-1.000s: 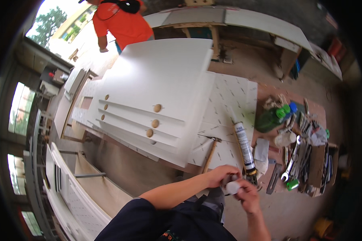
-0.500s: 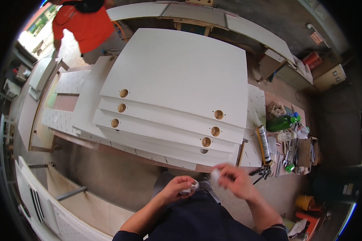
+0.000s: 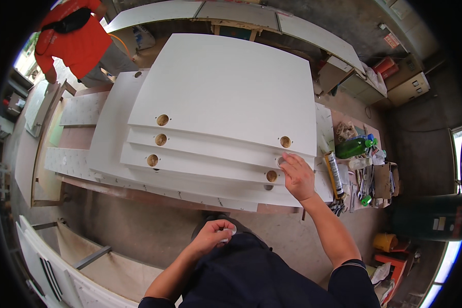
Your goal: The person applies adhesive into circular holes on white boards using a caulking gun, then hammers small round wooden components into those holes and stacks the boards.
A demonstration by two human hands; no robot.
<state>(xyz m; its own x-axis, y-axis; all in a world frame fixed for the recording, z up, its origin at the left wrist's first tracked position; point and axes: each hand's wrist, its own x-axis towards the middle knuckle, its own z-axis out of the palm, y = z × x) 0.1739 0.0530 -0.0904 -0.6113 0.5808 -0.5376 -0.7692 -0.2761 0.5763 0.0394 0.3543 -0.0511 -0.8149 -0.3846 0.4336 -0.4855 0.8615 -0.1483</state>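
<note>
The right hand (image 3: 300,178) reaches over the lower right part of a stepped stack of flat, glossy white panels (image 3: 226,84), its thumb and fingertips closed on a small round white disc (image 3: 281,160). That disc is at the right end of the second panel from the top, between two round, brown-bottomed holes: the upper hole (image 3: 285,141) in the top panel and the lower hole (image 3: 271,176) in the third. Whether the disc touches the panel cannot be told, as the fingers cover much of it. The left hand (image 3: 211,238) is in front of the dark-clothed body, well apart from the stack, its fingers curled around a small white rounded piece (image 3: 233,231) that shows beyond the fingertips. Three more brown-bottomed holes (image 3: 160,139) form a slanting row at the stack's left side. Right of the stack, near the right hand, a white-and-yellow sealant cartridge (image 3: 332,172) lies at a slant, with a green plastic bottle (image 3: 350,148) beyond it and a brown cardboard box (image 3: 382,181) beside scattered metal tools (image 3: 363,179). At the upper left, a person in a red shirt (image 3: 69,38) stands beyond the panels, a black pouch (image 3: 73,22) strapped across the back.
</note>
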